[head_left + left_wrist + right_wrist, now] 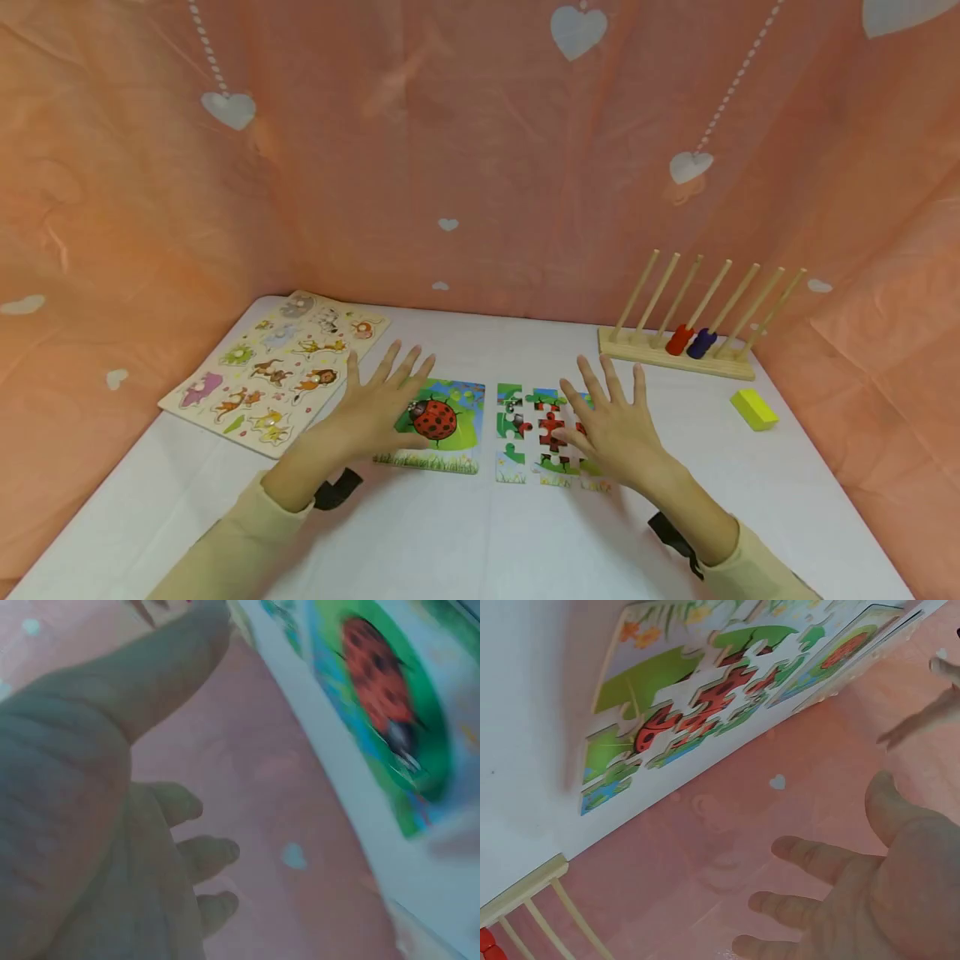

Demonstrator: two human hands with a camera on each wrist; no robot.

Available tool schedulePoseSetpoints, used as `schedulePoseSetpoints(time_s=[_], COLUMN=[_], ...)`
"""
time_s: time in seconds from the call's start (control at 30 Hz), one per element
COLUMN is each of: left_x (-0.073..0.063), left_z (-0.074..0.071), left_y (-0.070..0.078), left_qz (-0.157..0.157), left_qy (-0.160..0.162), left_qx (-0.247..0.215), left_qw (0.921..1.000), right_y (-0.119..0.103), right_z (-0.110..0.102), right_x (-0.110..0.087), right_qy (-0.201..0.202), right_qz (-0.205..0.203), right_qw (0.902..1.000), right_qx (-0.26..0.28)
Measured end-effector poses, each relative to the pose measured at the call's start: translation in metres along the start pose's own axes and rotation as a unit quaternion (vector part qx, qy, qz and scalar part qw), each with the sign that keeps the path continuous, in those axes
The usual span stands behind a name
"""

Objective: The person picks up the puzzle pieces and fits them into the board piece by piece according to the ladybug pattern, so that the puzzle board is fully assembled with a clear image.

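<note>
In the head view, the left hand (367,412), fingers spread wide, hangs over the ladybug board (461,417); the right hand (622,429), equally splayed, hangs over the puzzle pieces (551,429) beside it. These look light and stiff, probably best pinched by their edges. The animal board (300,414) has animal pieces set in it; the peg rack (652,357) bears 1 red and 1 blue bead stack. In the left wrist view, the ladybug board is blurred. In the right wrist view, the puzzle pieces lie flat, apart from that hand.

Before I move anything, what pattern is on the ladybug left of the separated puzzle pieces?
The ladybug is red with black spots, clearest in the head view.
</note>
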State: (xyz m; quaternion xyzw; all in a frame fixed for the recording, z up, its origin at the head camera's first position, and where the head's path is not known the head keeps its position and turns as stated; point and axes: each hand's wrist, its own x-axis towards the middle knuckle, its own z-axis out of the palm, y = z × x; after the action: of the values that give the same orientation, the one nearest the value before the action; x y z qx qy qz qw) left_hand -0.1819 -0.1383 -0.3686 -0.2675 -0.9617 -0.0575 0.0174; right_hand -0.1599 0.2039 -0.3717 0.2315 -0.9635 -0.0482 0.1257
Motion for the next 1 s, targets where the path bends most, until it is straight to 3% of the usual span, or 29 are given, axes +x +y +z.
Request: schedulePoseSetpoints(time_s=[0.17,0.27,0.5,0.7,0.83,1.0], left_x=[0.001,0.002,-0.002,-0.004,-0.005,-0.004], left_z=[0.007,0.013,0.029,0.033,0.036,0.037], left_y=[-0.028,-0.043,-0.060,-0.063,-0.062,-0.064], left_qz=[-0.002,0.013,0.036,0.026,0.025,0.028], left_qy=[-0.045,-0.060,-0.113,-0.117,-0.124,-0.119], left_qx=[-0.048,-0.089,-0.194,-0.194,-0.199,-0.197], left_qw=[0.9979,0.9941,0.9737,0.9738,0.9718,0.9727], right_y=[0.002,0.004,0.008,0.012,0.020,0.034], right_z=[0.001,0.001,0.005,0.011,0.018,0.028], right_x=[0.003,0.005,0.006,0.009,0.016,0.037], right_qy=[-0.013,-0.020,-0.029,-0.044,-0.063,-0.058], right_qz=[0.008,0.013,0.015,0.014,0.017,0.001], right_qw=[0.9998,0.9996,0.9993,0.9984,0.9945,0.9865], right_qx=[0.008,0.015,0.015,0.031,0.082,0.153])
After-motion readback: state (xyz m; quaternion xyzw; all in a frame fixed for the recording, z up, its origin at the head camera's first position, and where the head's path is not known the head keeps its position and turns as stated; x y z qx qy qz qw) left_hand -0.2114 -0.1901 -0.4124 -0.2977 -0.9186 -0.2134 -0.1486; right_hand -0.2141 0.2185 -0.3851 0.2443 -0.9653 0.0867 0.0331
